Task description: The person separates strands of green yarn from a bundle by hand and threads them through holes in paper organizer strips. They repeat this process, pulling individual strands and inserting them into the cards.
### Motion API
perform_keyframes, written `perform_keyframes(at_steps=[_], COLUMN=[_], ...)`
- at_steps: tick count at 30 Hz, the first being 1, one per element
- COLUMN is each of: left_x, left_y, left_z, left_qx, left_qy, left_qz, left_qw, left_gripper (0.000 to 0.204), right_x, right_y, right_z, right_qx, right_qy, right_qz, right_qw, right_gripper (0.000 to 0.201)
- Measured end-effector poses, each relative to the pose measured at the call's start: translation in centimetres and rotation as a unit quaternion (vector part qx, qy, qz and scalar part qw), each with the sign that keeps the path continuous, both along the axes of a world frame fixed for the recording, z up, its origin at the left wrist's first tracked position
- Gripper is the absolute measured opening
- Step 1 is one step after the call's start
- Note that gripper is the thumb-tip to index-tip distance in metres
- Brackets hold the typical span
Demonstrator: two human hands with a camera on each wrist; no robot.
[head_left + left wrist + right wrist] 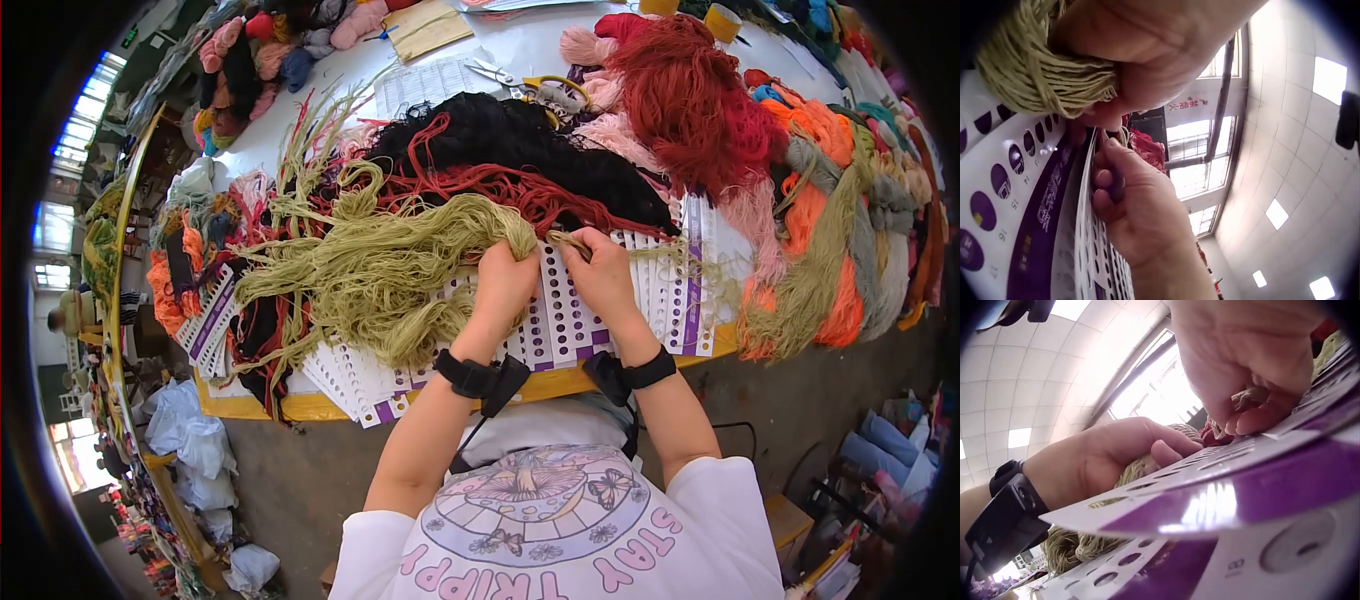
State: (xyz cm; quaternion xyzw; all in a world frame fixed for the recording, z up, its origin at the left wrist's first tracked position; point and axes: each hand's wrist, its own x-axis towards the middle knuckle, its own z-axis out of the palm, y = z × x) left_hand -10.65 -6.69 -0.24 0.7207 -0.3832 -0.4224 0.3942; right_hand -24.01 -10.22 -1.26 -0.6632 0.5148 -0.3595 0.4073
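Observation:
In the head view a large bundle of olive-green yarn lies over the punched white cards. My left hand grips its right end, and the left wrist view shows the green strands bunched under that hand. Just to the right, my right hand pinches a thin green strand between thumb and fingers, low over the cards. The right wrist view has the right hand's fingertips close to the card surface.
Black yarn and red strands lie behind the green bundle. Scissors rest farther back beside a printed sheet. Dark red yarn and orange yarn are heaped at the right. A yellow edge runs along the table's front.

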Motion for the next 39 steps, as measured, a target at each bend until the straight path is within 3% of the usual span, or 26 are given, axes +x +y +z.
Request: perform_keyframes(at_steps=[2,9,15,18,21,24,25,26,28,31,34,36,38,39], left_x=[0.6,1.2,1.1,0.6,0.4,1.3,1.8,3.2,4.3,5.4,3.6,1.7,1.3,2.0], left_y=[0.0,-0.2,-0.4,-0.5,-0.7,-0.2,-0.1,0.1,0.2,0.1,0.3,0.3,-0.1,-0.3], left_z=[0.5,0.2,0.3,0.2,1.0,0.1,0.6,0.3,2.1,1.5,2.3,1.4,-1.3,-1.1], left_qx=[0.034,0.064,0.077,0.055,0.074,-0.034,-0.004,0.029,0.048,0.033,0.023,-0.007,-0.224,-0.124], left_qy=[0.213,0.305,0.311,0.297,0.121,0.009,0.153,0.253,0.495,0.656,0.506,0.161,-0.025,-0.015], left_qz=[0.011,-0.017,-0.008,0.017,-0.032,0.009,0.061,0.044,0.071,-0.002,-0.079,-0.194,-0.244,-0.210], left_qw=[0.976,0.950,0.947,0.953,0.989,0.999,0.986,0.966,0.865,0.754,0.859,0.968,0.943,0.970], left_gripper=[0.011,0.009,0.008,0.010,0.011,0.012,0.011,0.010,0.010,0.018,0.020,0.030,0.028,0.029], right_x=[0.2,0.0,-0.1,-0.3,-0.2,0.2,0.3,0.3,0.5,0.8,0.7,0.5,0.6,0.9], right_y=[0.1,-0.1,-0.1,-0.1,0.1,0.5,0.5,0.6,0.8,1.0,0.9,0.8,0.9,1.1], right_z=[-0.2,0.5,0.6,0.8,0.7,-0.3,-0.5,-0.7,-0.3,0.2,1.6,0.8,0.5,0.5], right_qx=[-0.045,-0.039,-0.026,-0.006,-0.009,-0.068,-0.094,-0.104,-0.122,-0.143,-0.018,-0.003,0.001,-0.005], right_qy=[0.020,-0.002,-0.023,-0.017,-0.011,0.014,0.026,0.039,0.067,0.093,0.090,0.044,0.014,0.008], right_qz=[0.005,0.048,0.054,0.067,0.054,0.033,0.025,0.025,0.028,0.020,0.022,0.002,-0.013,-0.017], right_qw=[0.999,0.998,0.998,0.998,0.998,0.997,0.995,0.993,0.990,0.985,0.996,0.999,1.000,1.000], right_gripper=[0.015,0.012,0.014,0.014,0.014,0.013,0.013,0.013,0.012,0.011,0.019,0.022,0.021,0.022])
